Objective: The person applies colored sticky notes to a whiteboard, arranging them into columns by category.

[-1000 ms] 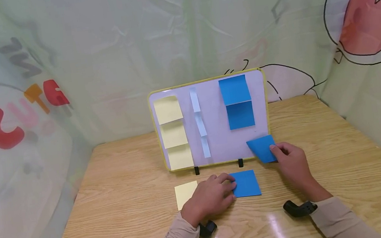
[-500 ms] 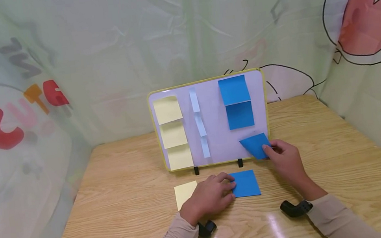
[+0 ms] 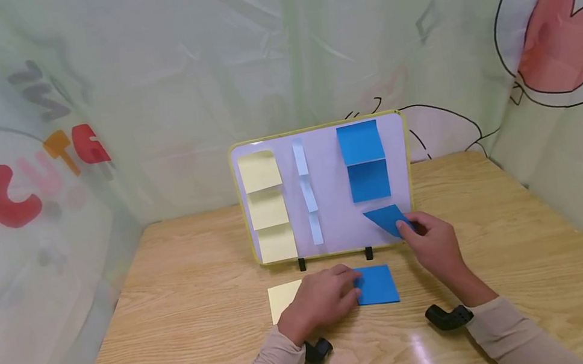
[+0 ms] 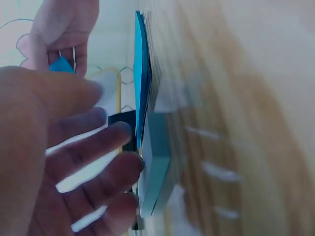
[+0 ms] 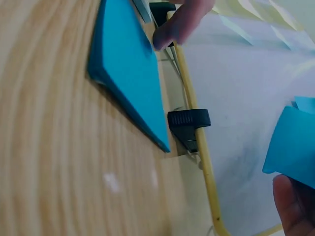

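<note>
My right hand (image 3: 436, 246) pinches a blue sticky note (image 3: 386, 219) between thumb and fingers, tilted in front of the whiteboard's (image 3: 331, 195) lower right part. Above that note, two blue sticky notes (image 3: 362, 142) hang one under the other on the board. My left hand (image 3: 321, 300) lies low over the table with relaxed, spread fingers, fingertips right at the left edge of a thick blue sticky-note pad (image 3: 378, 287). Seen from the left wrist, a pale blue pad (image 4: 156, 164) sits beside those fingertips; from the head, the left hand hides it.
Three cream sticky notes (image 3: 267, 208) run down the board's left side, with three narrow pale blue notes (image 3: 308, 195) beside them. A cream pad (image 3: 283, 300) lies partly under the left forearm's side. Black feet (image 3: 369, 252) support the board on the wooden table (image 3: 198, 315).
My right hand has moved left and slightly forward, bringing the blue sticky note in front of the board and tilting it more. My left hand has stayed in place.
</note>
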### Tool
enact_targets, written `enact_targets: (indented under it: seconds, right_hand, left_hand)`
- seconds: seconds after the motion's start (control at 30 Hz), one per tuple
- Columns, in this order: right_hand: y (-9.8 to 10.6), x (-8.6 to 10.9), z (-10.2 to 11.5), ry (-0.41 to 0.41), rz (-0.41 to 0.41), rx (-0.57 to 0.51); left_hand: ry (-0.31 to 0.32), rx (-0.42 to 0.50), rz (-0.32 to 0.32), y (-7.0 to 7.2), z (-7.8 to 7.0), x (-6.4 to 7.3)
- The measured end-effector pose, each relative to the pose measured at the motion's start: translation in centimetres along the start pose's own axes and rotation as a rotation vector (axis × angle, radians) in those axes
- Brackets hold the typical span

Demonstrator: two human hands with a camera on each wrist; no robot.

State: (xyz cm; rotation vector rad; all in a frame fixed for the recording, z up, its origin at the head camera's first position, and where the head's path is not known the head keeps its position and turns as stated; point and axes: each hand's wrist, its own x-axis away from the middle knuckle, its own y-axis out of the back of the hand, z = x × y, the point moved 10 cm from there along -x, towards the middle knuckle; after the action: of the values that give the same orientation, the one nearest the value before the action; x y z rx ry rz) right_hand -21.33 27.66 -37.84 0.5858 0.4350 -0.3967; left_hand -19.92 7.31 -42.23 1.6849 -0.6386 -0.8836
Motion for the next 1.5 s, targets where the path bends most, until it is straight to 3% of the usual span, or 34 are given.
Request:
enact_targets:
  seconds: [0.4, 0.63, 0.97, 1.3, 1.5]
  right_hand:
    - [-0.1, -0.5, 5.0, 0.423, -0.052, 0.105]
    - [0.1, -0.3, 7.2, 0.605, -0.116, 0.166]
    - [-0.6, -0.3, 7.0, 0.656, -0.112, 0.266]
    - [-0.8, 0.4, 7.1, 0.707, -0.212, 0.208]
    - [-1.1, 0.7, 7.6, 0.724, -0.25, 0.238]
  left_hand:
    - [-0.047, 0.036, -0.169, 2.3, 0.5, -0.3]
    - [-0.042, 0.051, -0.184, 2.7, 0.4, -0.7]
    - [0.088, 0.228, -0.178, 3.8, 1.4, -1.2]
    - [0.228, 0.37, -0.261, 5.5, 2.7, -1.8]
    - [0.298, 0.48, -0.312, 5.9, 3.5, -2.2]
